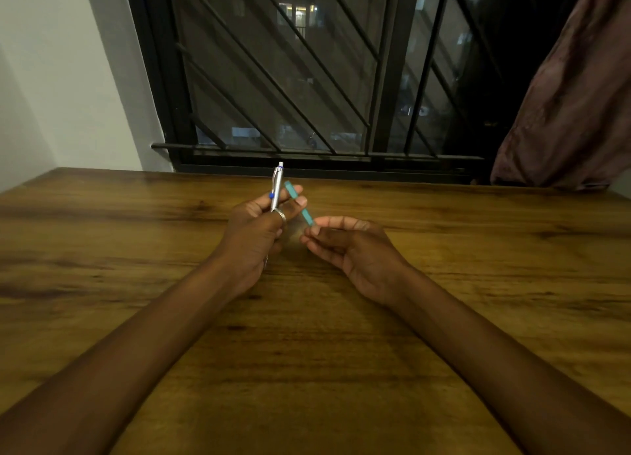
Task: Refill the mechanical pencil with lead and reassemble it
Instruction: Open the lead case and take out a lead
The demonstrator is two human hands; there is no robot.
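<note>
1. Left hand (pixel 254 231) is curled shut around a silver mechanical pencil (pixel 277 188), held near upright above the table, cap end up toward the window. A ring sits on one finger of this hand.
2. The same hand's forefinger and thumb also pinch a teal lead tube (pixel 297 203), which slants down to the right.
3. Right hand (pixel 345 246) is half-closed, thumb and forefinger meeting at the tube's lower end. Whether they grip the tube's cap or a lead stick, cannot tell; that end is blurred.
4. Judged step: opening the tube or drawing out lead, ahead of feeding the pencil. The pencil's top looks capped, so reassembly is likely far off.
5. To do it well: keep the tube steady in the left pinch, pull straight along its axis, not sideways. Lead is thin and brittle; a bend will probably snap it.
6. Holding the pencil and tube in one hand crowds the grip. Setting one down on the table may give better control.
7. Keep the open end tilted up so spare leads do not spill.
8. Surface: wooden table (pixel 444 318), dark-grained, nothing else seen on it.
9. Room: barred window (pixel 307 78) behind, night outside, lit buildings far off. White wall to the left, a brownish curtain (pixel 573 106) at right. Light is dim.
</note>
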